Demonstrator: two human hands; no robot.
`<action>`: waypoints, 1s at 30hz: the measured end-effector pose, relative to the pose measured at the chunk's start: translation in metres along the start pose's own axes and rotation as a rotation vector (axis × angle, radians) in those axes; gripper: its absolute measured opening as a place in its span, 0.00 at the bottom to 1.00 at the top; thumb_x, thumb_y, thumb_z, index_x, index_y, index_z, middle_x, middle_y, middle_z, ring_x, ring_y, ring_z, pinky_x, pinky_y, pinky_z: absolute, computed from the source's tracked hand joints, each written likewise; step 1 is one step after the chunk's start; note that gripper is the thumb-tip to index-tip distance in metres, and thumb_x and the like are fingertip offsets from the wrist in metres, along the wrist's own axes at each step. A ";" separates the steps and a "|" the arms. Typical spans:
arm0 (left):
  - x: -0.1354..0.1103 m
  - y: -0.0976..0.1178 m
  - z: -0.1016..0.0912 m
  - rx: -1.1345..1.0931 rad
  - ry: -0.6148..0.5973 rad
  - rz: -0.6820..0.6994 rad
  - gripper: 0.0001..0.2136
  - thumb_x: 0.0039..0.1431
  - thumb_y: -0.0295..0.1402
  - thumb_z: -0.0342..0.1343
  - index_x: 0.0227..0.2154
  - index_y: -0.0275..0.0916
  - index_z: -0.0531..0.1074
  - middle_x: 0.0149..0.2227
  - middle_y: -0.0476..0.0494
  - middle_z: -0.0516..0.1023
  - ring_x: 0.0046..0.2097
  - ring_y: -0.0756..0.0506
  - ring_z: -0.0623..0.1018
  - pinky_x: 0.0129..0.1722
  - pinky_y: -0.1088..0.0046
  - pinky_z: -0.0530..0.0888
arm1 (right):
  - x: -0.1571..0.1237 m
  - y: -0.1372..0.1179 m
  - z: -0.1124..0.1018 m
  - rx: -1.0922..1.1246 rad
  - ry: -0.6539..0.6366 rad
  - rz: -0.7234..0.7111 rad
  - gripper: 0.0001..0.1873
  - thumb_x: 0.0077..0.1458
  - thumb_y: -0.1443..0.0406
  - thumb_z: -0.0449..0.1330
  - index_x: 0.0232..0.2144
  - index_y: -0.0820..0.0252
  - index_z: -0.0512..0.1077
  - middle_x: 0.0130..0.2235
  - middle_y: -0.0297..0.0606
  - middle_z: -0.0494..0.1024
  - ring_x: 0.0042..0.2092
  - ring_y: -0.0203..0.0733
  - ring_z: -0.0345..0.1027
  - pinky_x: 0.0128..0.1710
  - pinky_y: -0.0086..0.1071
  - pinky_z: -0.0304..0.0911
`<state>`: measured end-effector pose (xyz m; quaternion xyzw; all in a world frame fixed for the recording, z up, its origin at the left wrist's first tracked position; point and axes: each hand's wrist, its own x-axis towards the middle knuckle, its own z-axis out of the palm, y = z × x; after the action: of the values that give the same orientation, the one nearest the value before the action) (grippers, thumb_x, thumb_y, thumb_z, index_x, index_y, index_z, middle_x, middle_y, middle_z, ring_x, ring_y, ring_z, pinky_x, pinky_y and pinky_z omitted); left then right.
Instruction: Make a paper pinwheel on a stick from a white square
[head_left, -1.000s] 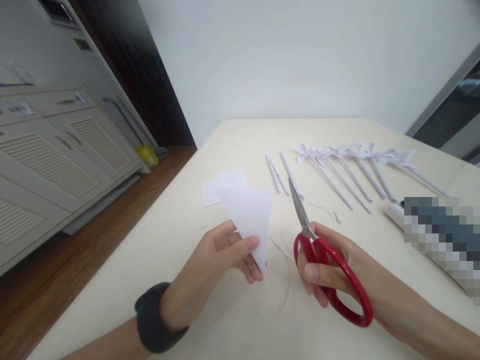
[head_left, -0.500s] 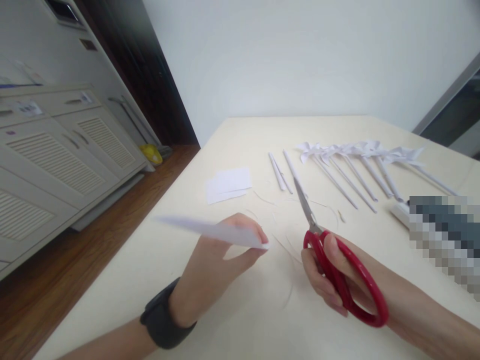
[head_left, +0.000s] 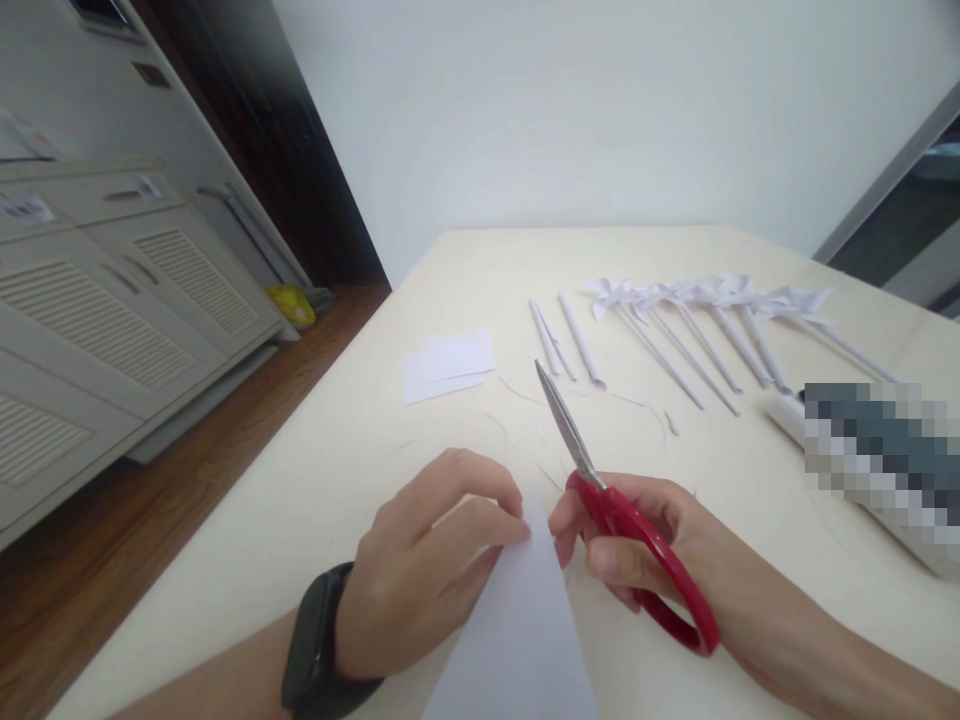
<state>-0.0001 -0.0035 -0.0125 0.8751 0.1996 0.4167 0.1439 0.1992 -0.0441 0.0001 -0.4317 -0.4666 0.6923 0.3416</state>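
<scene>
A sheet of white paper (head_left: 521, 630) is pinched near its pointed upper end by the thumb and fingers of my left hand (head_left: 442, 555); it widens toward the bottom edge of the view. My right hand (head_left: 637, 545) is wrapped around the red handles of a pair of scissors (head_left: 622, 530). The blades look closed and point up and to the left, above the table. Fingertips of the right hand come close to the paper's right edge; whether they touch it I cannot tell. Thin paper strips (head_left: 551, 477) lie on the table behind the hands.
Flat white paper pieces (head_left: 450, 365) lie at the left on the cream table (head_left: 300, 500). Rolled paper sticks (head_left: 581, 340) are farther back, beside several paper pinwheels (head_left: 675, 295) on sticks. A blurred-out object (head_left: 877, 470) stands at the right. A cabinet (head_left: 112, 290) is beyond the table's left edge.
The paper has swung from pointing left to hanging toward me, with my left hand turned around it. My right hand has brought the scissors left, closer to the paper.
</scene>
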 end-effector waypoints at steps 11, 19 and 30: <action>-0.003 0.003 0.005 -0.007 -0.148 -0.013 0.09 0.51 0.17 0.52 0.29 0.38 0.66 0.31 0.46 0.71 0.34 0.48 0.71 0.34 0.72 0.70 | 0.000 0.007 0.006 -0.074 0.038 0.032 0.03 0.50 0.68 0.57 0.26 0.59 0.65 0.19 0.25 0.60 0.21 0.28 0.51 0.19 0.22 0.47; 0.014 0.008 0.002 -0.282 -0.238 -0.425 0.05 0.56 0.23 0.49 0.34 0.37 0.66 0.38 0.43 0.70 0.40 0.47 0.71 0.40 0.72 0.69 | 0.003 0.007 0.001 -0.143 0.107 0.029 0.06 0.52 0.69 0.54 0.24 0.58 0.61 0.18 0.25 0.60 0.21 0.29 0.51 0.19 0.24 0.46; 0.013 -0.002 0.006 -0.882 -0.476 -0.981 0.08 0.56 0.35 0.53 0.26 0.35 0.67 0.28 0.50 0.69 0.30 0.51 0.69 0.29 0.78 0.65 | 0.001 -0.001 -0.011 -0.104 0.259 -0.076 0.08 0.54 0.60 0.56 0.27 0.58 0.66 0.20 0.27 0.61 0.22 0.31 0.53 0.19 0.24 0.49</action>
<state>0.0119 0.0039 -0.0082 0.6113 0.3469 0.1429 0.6968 0.2093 -0.0394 -0.0012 -0.5166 -0.4699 0.5921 0.4023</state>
